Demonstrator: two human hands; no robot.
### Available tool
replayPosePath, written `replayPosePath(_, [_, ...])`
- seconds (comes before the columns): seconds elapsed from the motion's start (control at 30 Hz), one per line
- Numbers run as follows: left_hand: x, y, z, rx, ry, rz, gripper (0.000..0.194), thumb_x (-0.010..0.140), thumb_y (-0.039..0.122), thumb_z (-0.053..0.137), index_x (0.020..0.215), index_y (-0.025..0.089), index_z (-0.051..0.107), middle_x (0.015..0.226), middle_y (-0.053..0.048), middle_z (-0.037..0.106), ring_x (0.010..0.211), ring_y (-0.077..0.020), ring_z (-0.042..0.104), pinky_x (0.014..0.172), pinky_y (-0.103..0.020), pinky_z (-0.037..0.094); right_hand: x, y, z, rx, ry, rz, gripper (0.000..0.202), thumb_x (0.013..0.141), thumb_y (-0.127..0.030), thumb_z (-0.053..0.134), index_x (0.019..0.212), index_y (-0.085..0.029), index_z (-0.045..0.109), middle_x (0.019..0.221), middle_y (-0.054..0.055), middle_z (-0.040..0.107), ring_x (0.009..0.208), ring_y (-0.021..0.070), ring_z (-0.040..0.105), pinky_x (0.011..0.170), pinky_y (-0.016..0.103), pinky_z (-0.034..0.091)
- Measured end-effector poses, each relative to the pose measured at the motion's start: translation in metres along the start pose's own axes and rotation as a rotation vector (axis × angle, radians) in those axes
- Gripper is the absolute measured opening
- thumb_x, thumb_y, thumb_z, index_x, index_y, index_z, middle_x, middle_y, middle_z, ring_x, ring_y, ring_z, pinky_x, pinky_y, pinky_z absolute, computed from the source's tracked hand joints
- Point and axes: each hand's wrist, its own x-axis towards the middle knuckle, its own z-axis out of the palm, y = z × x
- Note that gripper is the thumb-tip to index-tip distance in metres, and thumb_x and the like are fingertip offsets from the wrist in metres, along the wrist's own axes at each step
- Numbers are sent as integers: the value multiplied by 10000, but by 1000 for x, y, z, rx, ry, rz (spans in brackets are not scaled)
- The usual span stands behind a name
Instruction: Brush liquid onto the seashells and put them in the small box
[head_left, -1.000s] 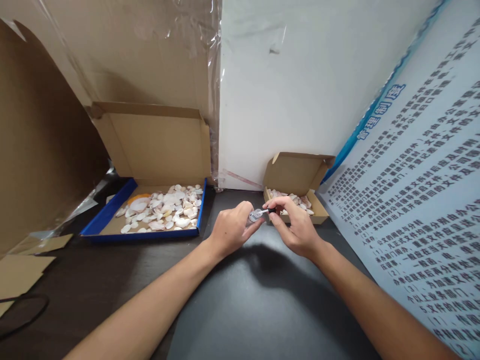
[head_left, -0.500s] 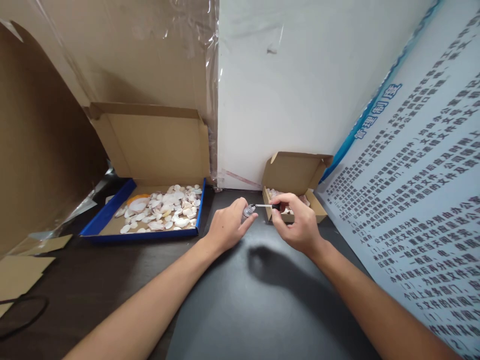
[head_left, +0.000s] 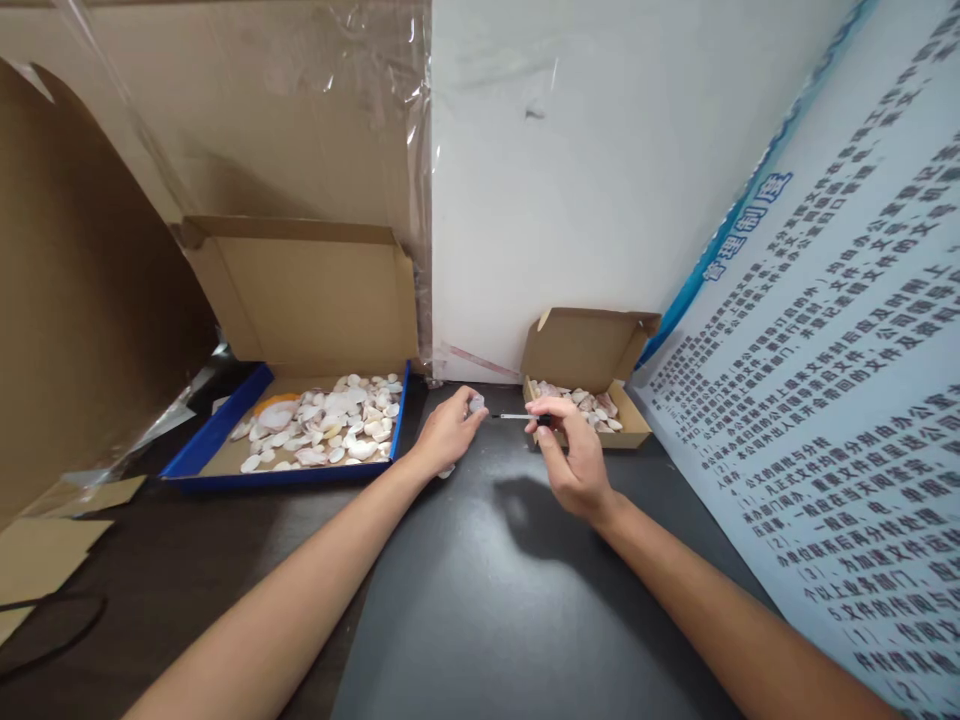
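My left hand point(head_left: 448, 432) is closed around a small clear bottle point(head_left: 476, 404), near the middle of the dark mat point(head_left: 450, 600). Just right of it, my right hand point(head_left: 571, 455) pinches the black cap of a thin brush applicator point(head_left: 516, 417). The applicator's dark tip points left toward the bottle, apart from it. A pale shell point(head_left: 446, 471) lies on the mat, partly hidden beneath my left hand.
At the left stands an open blue-edged box point(head_left: 281, 480) with several white shells. A smaller open cardboard box point(head_left: 634, 425) with shells is behind my right hand. Cardboard pieces point(head_left: 45, 550) and a black cable point(head_left: 82, 635) lie far left. A printed board point(head_left: 847, 380) leans at right.
My left hand with the bottle has moved left, away from the applicator, whose tip is now clear of the bottle's mouth. A shell now shows under my left hand. The view has shifted slightly.
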Motion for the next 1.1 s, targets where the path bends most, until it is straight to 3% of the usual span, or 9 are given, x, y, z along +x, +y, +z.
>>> replayPosePath(0.33, [14,-6,-2,38,45,-61,235,845,377,531,995,203,582,733,4,554,683,-166,530,620,-255,345,-2,3,1,-105,-66,-85,217,906,-104,425,1077,-212,502,1068,91,566,933,211,577,832,381,476])
replayPosePath(0.5, [-4,2,-4,61,53,-111,432,793,372,582,1165,197,450,855,-33,565,700,-191,554,635,-280,369,-6,7,5,-85,-8,-13,207,912,-113,418,1076,-205,504,1075,86,558,857,184,575,764,338,477])
replayPosePath(0.6, [-23,8,-11,31,44,-105,398,777,256,542,1142,230,385,815,6,502,629,-157,497,624,-277,351,-11,10,11,-50,43,76,202,922,-134,405,1087,-197,504,1054,78,550,802,166,568,728,318,473])
replayPosePath(0.7, [-41,11,-19,-247,11,-108,333,721,136,498,999,248,351,751,55,383,558,-101,387,582,-240,329,-16,11,17,-45,39,135,196,927,-160,402,1087,-192,511,992,61,550,795,168,559,735,317,462])
replayPosePath(0.83, [-57,7,-28,-756,-170,-178,242,761,147,486,925,240,334,723,79,354,508,-59,315,518,-199,297,-18,8,23,-4,-5,132,172,938,-180,391,1049,-196,520,937,44,557,772,163,547,724,304,455])
replayPosePath(0.93, [-65,1,-33,-870,-266,-216,191,825,249,549,923,208,389,676,76,427,538,-59,393,533,-193,330,-19,5,26,36,-26,113,157,942,-187,393,1025,-202,525,870,24,542,708,148,525,675,281,450])
replayPosePath(1.1, [-68,-1,-37,-905,-364,-253,263,850,368,599,957,172,461,708,16,577,596,-87,525,575,-221,428,-22,5,23,12,-27,123,140,941,-202,434,1036,-213,536,834,8,549,700,138,537,655,251,448])
